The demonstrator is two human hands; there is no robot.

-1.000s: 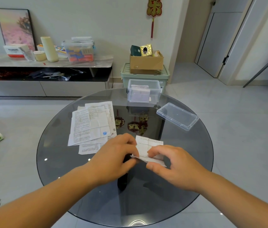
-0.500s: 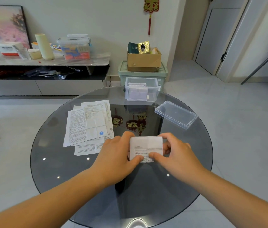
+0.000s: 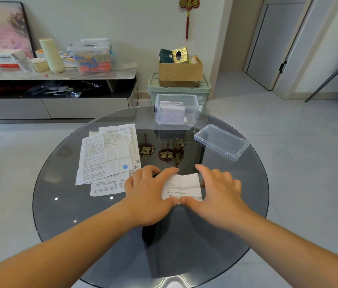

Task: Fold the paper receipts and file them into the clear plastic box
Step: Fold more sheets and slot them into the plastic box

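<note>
On the round smoked-glass tabletop [image 3: 80, 215] in front of you, everything for the job is laid out. The biggest item is the loose stack of unfolded receipts [image 3: 105, 156], lying flat on your left side with its sheets fanned over one another. Your left hand [image 3: 149, 194] covers the stack's near right corner, and your right hand [image 3: 220, 192] lies just beside it, both palms down with the fingers stretched out, not curled round anything.

At the far edge stands the clear plastic box [image 3: 193, 113], upright and uncovered, with folded papers showing through its walls. Its clear lid [image 3: 221, 142] lies on the glass to the near right of the box, apart from it and turned at an angle.

Smallest is the folded receipt [image 3: 184, 186] between your hands, lying flat on the glass near the middle, printed side up, with a crease running down it. Your two thumbs meet on its near edge, each forefinger reaches to a far corner, and you press it down rather than grip it.
</note>
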